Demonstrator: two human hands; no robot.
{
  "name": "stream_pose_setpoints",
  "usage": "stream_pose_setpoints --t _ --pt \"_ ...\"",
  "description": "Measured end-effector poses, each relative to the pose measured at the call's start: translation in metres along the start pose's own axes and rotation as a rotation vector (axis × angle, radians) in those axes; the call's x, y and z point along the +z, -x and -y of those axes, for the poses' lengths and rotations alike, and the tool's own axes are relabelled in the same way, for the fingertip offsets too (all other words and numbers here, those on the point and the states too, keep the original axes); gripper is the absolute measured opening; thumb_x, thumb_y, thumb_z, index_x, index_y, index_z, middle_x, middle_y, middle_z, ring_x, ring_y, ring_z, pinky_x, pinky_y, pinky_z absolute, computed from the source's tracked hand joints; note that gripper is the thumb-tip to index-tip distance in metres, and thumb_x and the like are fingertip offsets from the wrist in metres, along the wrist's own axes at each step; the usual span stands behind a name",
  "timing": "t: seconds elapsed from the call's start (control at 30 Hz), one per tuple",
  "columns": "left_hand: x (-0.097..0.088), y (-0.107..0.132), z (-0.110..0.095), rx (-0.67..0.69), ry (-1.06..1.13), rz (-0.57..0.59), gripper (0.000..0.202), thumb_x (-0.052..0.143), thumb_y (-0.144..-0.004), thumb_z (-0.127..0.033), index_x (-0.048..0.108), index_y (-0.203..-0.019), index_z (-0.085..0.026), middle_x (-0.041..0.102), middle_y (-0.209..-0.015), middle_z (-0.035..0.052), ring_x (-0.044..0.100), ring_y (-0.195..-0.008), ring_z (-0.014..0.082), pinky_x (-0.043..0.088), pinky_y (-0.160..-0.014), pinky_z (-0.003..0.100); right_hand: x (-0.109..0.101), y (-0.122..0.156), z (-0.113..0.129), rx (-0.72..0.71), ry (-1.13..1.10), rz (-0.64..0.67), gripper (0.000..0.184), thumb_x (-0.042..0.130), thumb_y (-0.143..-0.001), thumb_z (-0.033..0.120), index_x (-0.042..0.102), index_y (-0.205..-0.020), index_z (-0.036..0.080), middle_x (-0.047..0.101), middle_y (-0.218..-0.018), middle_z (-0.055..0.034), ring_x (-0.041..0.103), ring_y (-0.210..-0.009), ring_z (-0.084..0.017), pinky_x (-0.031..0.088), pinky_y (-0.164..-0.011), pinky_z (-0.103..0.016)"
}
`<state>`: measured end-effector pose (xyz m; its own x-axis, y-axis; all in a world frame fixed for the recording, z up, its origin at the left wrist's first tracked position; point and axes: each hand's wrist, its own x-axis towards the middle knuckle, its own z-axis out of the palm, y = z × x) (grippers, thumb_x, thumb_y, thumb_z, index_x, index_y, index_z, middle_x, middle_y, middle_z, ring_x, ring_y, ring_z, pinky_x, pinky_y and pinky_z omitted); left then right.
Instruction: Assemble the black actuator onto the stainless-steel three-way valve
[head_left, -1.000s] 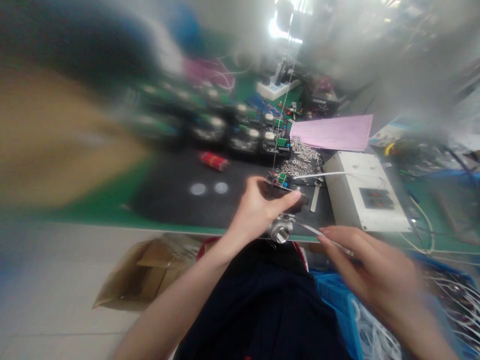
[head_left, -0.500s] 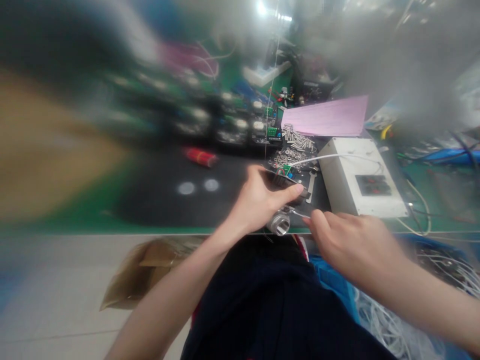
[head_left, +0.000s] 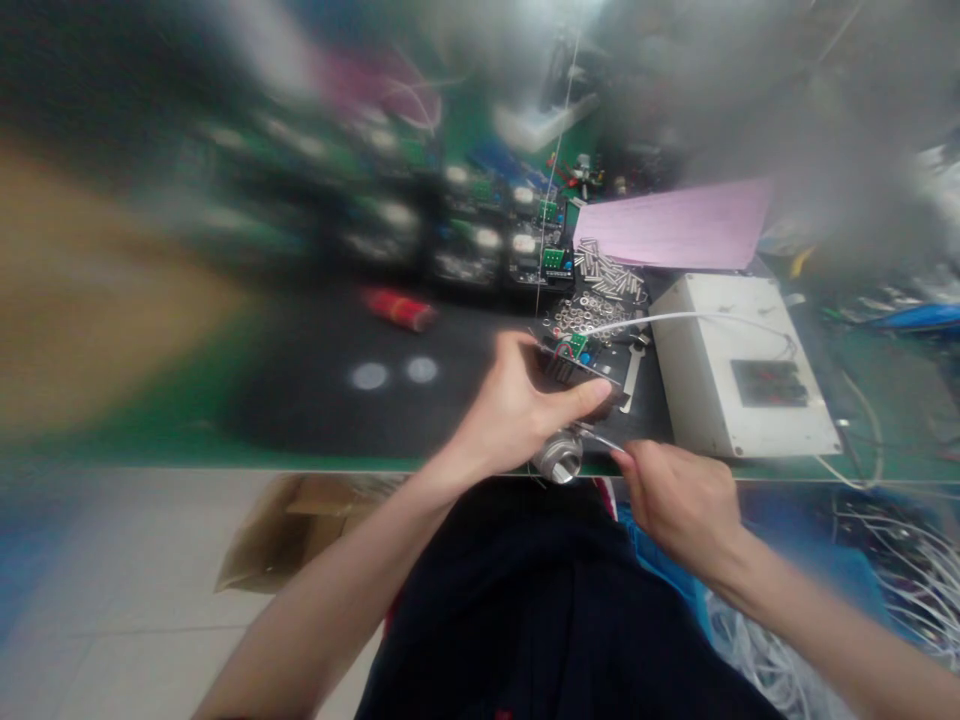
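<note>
My left hand (head_left: 517, 405) is closed around a dark instrument housing (head_left: 600, 385), thumb along its near side. A circuit board (head_left: 576, 346) with a green terminal block, a blue part and a white cable shows on the housing's far side. Below the hand, a threaded metal fitting (head_left: 559, 458) sticks out toward the bench's front edge. My right hand (head_left: 679, 500) grips a slim silvery wrench (head_left: 600, 438); its tip meets the underside of the housing next to the fitting. The exact contact point is hidden.
Just beyond the housing lie loose nuts (head_left: 581, 315), metal standoffs (head_left: 607, 270) and a flat spanner (head_left: 634, 375). To the right stands a white box (head_left: 742, 360). Several board units (head_left: 536, 250), a pink sheet (head_left: 667, 225) and a red roll (head_left: 401, 310) are farther back.
The view has shifted slightly, moving the white box right in the picture. My right hand has turned a little and sits lower, with the wrench tilted more steeply. My left hand keeps its hold.
</note>
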<state>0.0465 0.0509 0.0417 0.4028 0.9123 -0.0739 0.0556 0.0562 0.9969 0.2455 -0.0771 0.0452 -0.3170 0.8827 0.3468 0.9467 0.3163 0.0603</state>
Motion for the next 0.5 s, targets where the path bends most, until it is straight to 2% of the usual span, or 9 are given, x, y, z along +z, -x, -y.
stream_pose_setpoints --t 0.1,0.23,0.3,0.4,0.5 --pt "0.0 0.0 0.001 -0.011 0.009 -0.011 0.07 0.09 -0.085 -0.057 0.047 -0.125 -0.019 0.069 -0.124 0.0101 0.067 -0.118 0.0282 0.051 -0.101 0.039 -0.011 -0.004 -0.001 0.013 0.025 0.117 0.037 0.049 -0.114 0.034 0.06 -0.082 0.02 0.057 -0.063 0.002 0.052 -0.052 -0.015 0.022 -0.056 -0.035" --pt "-0.007 -0.001 0.006 -0.063 0.153 0.041 0.07 0.083 -0.089 -0.065 0.05 -0.129 -0.018 0.067 -0.13 0.0124 0.065 -0.124 0.0301 0.049 -0.107 0.041 -0.045 -0.004 -0.001 0.098 0.029 0.247 0.041 0.04 -0.115 0.041 0.064 -0.088 0.021 0.065 -0.071 -0.0012 0.06 -0.06 -0.019 0.025 -0.058 -0.034" --pt "-0.012 -0.001 0.009 -0.085 0.27 0.11 0.068 0.078 -0.093 -0.066 0.05 -0.132 -0.018 0.066 -0.132 0.0133 0.067 -0.122 0.0302 0.052 -0.104 0.041 -0.061 -0.001 -0.002 0.109 -0.003 0.243 0.037 0.044 -0.114 0.043 0.067 -0.095 0.021 0.07 -0.081 -0.0027 0.066 -0.069 -0.021 0.033 -0.062 -0.033" --pt "-0.019 0.0 0.013 -0.09 0.353 0.18 0.067 0.073 -0.096 -0.065 0.049 -0.135 -0.017 0.066 -0.13 0.0135 0.07 -0.114 0.0297 0.057 -0.095 0.041 -0.079 -0.002 -0.002 0.097 -0.048 0.179 0.023 0.055 -0.111 0.04 0.068 -0.116 0.023 0.077 -0.097 -0.0013 0.072 -0.08 -0.019 0.042 -0.07 -0.029" --pt "-0.021 0.0 0.016 -0.05 0.332 0.177 0.067 0.075 -0.095 -0.065 0.05 -0.136 -0.018 0.065 -0.131 0.0124 0.067 -0.118 0.0289 0.054 -0.1 0.04 -0.088 -0.012 0.005 0.074 -0.019 0.099 0.02 0.065 -0.107 0.039 0.068 -0.118 0.022 0.076 -0.091 0.0012 0.071 -0.072 -0.016 0.041 -0.065 -0.028"
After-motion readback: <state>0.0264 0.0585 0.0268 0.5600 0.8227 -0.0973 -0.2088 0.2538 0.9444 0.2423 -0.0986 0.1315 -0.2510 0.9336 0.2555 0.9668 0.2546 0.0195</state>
